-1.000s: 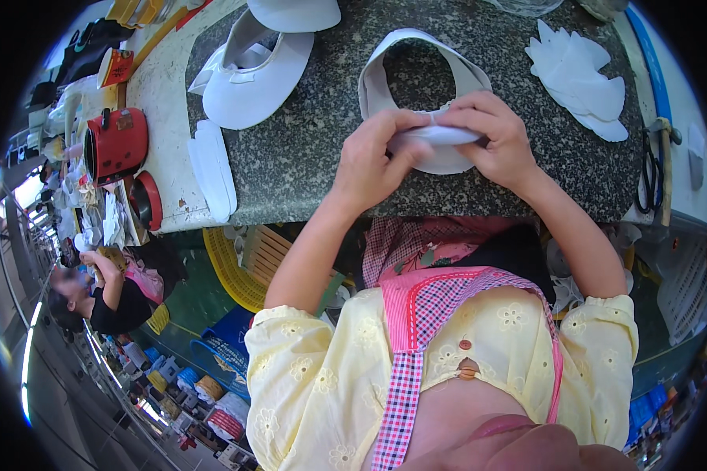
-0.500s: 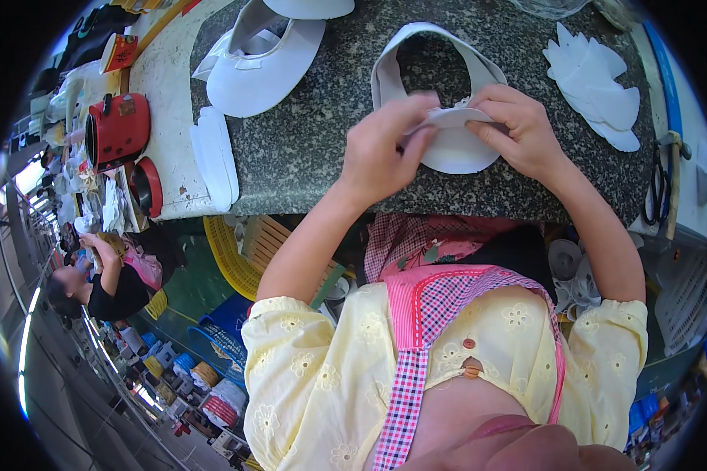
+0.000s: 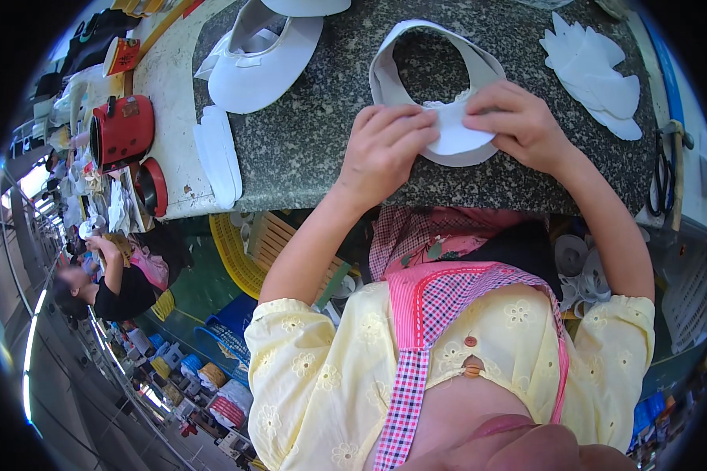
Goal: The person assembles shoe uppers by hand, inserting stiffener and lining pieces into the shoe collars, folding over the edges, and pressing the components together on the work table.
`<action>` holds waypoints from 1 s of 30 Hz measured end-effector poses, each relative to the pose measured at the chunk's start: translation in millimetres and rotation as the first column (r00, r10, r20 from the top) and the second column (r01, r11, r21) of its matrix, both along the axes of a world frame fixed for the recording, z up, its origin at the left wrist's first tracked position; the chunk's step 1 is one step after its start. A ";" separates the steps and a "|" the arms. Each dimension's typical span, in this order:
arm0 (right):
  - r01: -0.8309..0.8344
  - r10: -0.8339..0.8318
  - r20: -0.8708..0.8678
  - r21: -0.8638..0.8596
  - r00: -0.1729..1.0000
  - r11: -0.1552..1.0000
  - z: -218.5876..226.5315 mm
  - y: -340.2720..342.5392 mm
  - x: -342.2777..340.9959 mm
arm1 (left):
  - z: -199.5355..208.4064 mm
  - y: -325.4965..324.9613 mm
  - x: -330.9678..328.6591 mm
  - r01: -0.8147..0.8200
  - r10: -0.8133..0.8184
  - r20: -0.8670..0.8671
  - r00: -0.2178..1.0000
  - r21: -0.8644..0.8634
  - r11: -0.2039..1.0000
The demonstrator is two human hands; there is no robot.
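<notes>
A white sun visor (image 3: 383, 69) lies on the speckled stone tabletop, its ring-shaped band away from me and its brim toward me. Over the brim, close to the band's gathered inner edge, sits a thin white curved piece (image 3: 454, 132). My left hand (image 3: 385, 151) is closed on the left end of this piece, fingers pressed along it. At its right end my right hand (image 3: 520, 129) pinches it between thumb and fingers. Whether the fingertips also grip the brim underneath is hidden.
A fanned pile of white cut pieces (image 3: 597, 82) lies at right, a stack of long white pieces (image 3: 218, 157) at left. More white visors (image 3: 271, 67) stand far left. Beyond are a red box-shaped device (image 3: 124, 133) and scissors (image 3: 661, 184). A co-worker (image 3: 122, 286) sits farther left.
The thin white piece has been tipped down from a raised, edge-on position to lie over the brim. My left fingers have come round onto its front.
</notes>
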State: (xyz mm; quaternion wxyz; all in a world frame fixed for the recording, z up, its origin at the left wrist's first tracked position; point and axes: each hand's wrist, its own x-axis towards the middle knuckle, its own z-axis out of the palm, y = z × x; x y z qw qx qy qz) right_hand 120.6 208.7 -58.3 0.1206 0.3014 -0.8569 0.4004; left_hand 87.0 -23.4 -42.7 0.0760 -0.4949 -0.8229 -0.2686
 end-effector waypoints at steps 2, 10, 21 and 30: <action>-0.091 0.113 -0.172 0.134 0.979 0.987 -1.8 5.5 5.9 | -1.4 -1.8 6.6 -0.007 -0.001 -0.118 0.993 -0.066 0.998; -0.002 0.115 -0.252 0.407 0.961 0.914 9.9 18.4 18.1 | -3.6 -3.3 23.3 -0.113 0.000 -0.349 0.937 -0.303 0.946; 0.338 -0.274 -0.333 0.149 0.902 0.929 40.7 -9.5 35.7 | -2.5 -5.1 34.0 -0.092 0.047 -0.145 0.988 -0.317 0.944; 0.104 -0.138 0.090 0.306 0.986 0.946 3.4 -77.3 22.6 | 20.8 -22.7 -32.3 -0.052 -0.041 -0.223 0.974 -0.395 0.917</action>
